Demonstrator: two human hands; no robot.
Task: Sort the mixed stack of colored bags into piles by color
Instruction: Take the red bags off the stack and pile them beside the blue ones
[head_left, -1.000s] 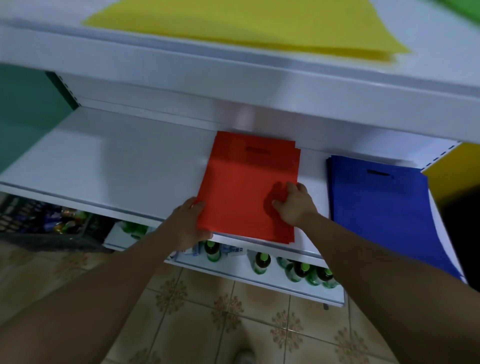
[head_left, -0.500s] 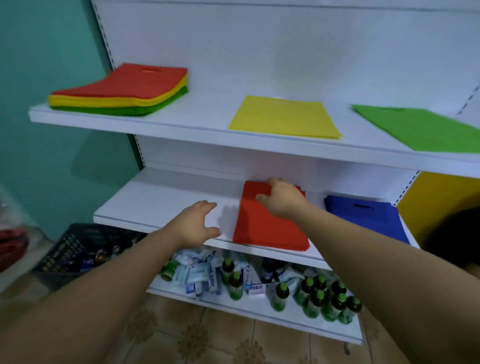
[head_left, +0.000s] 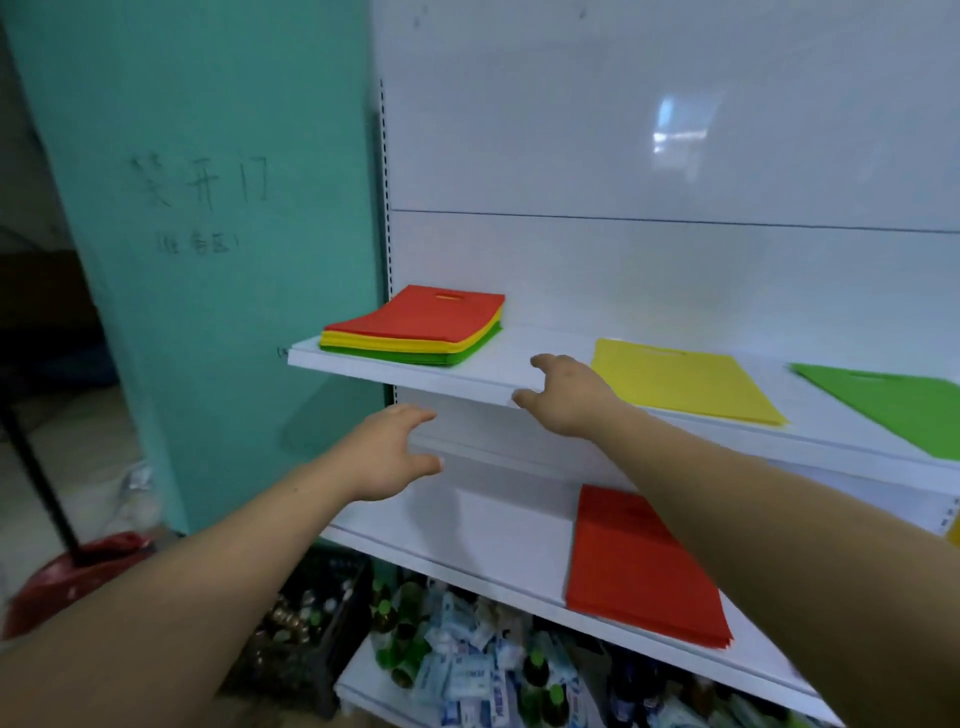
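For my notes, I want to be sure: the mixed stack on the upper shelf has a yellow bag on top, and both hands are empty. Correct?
No. The head view shows the top bag of the mixed stack is red, not yellow. The rest holds: it sits on the upper shelf, and the left hand and right hand hold nothing.

Green-capped bottles (head_left: 537, 675) crowd the bottom shelf (head_left: 357, 687) beside a black crate (head_left: 311, 629).
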